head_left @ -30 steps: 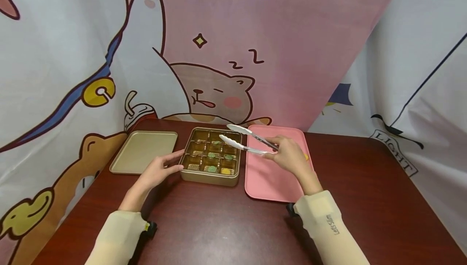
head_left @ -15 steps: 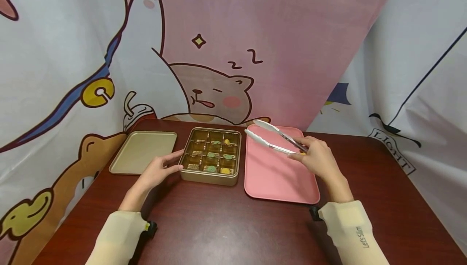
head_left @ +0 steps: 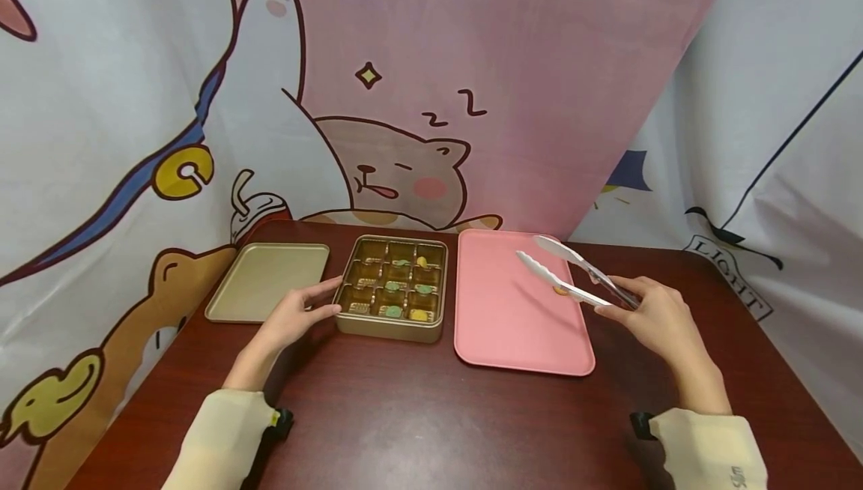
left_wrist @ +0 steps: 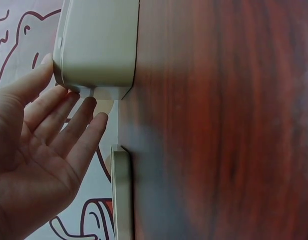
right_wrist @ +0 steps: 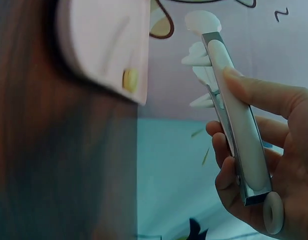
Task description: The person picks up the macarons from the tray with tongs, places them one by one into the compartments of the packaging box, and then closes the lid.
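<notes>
My left hand (head_left: 290,318) touches the left side of a square gold tin (head_left: 387,330), thumb at its front corner and fingers stretched along the wall. A compartment insert divides the tin. Green pieces (head_left: 393,312) lie in several compartments, yellow pieces (head_left: 419,315) in the front right and back right ones. Over the right side of the pink tray (head_left: 512,325), my right hand (head_left: 664,321) grips metal tongs (right_wrist: 238,125) with white scalloped tips. The tong arms are spread, with nothing between the tips. A yellow piece (right_wrist: 130,80) lies by the tray's right edge, partly covered by the tongs in the head view.
A shallow gold lid-like tray (head_left: 266,280) lies left of the tin. Everything stands on a dark red-brown wooden table (head_left: 418,407). Behind it hangs a pink and white cartoon cloth (head_left: 539,100), close to the table's back edge.
My right hand has carried the tongs rightward from over the tin to the pink tray's right side. The back right compartment's yellow piece has come into sight. My left hand stays put.
</notes>
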Available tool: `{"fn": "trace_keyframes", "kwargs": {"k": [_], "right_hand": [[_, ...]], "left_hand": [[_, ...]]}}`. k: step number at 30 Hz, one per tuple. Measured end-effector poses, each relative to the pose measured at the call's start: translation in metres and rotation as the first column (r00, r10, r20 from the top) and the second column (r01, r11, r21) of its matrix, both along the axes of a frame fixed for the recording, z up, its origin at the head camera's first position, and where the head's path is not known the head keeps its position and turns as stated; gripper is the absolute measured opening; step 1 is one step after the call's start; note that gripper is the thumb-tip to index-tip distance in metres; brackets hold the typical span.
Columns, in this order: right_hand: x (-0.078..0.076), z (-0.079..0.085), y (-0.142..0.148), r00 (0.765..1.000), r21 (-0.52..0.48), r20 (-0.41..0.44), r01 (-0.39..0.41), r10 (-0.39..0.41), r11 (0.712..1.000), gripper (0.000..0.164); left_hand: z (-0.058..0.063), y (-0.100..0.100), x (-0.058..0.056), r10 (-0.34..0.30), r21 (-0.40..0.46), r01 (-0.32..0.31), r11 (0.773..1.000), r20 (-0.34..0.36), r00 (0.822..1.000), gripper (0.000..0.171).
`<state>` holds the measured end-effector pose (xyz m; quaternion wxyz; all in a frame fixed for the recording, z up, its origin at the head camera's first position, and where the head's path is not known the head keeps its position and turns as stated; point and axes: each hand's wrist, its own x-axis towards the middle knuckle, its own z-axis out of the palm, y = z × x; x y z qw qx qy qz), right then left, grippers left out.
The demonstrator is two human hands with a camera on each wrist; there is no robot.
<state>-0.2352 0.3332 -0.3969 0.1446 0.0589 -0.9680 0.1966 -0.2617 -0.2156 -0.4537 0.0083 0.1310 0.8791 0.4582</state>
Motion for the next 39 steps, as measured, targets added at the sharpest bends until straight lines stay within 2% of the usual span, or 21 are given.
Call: {"fn": "trace_keyframes", "kwargs": {"k": [5, 10, 17, 26, 39], "right_hand": [[0.010, -0.007, 0.015, 0.999, 0.021, 0.032, 0.036, -0.037, 0.999, 0.058], [0.018, -0.013, 0.026, 0.992, 0.030, 0.109, 0.058, -0.061, 0.998, 0.063], [0.022, -0.017, 0.032, 0.983, 0.074, 0.162, 0.077, -0.088, 0.994, 0.067], [0.022, -0.020, 0.028, 0.973, 0.117, 0.207, 0.074, -0.098, 0.990, 0.070], [0.025, -0.024, 0.024, 0.966, 0.080, 0.253, 0.027, -0.046, 0.996, 0.070]], "left_hand": [[-0.002, -0.001, -0.001, -0.002, 0.003, 0.002, 1.000, 0.003, 1.000, 0.055], [-0.002, -0.002, -0.001, 0.001, -0.001, -0.001, 1.000, 0.005, 1.000, 0.055], [-0.003, -0.003, -0.001, 0.004, 0.004, -0.004, 1.000, 0.003, 1.000, 0.054], [-0.002, -0.001, -0.001, 0.002, 0.011, -0.002, 1.000, 0.004, 1.000, 0.054], [-0.001, -0.001, 0.000, -0.001, 0.026, 0.001, 1.000, 0.011, 1.000, 0.054]]}}
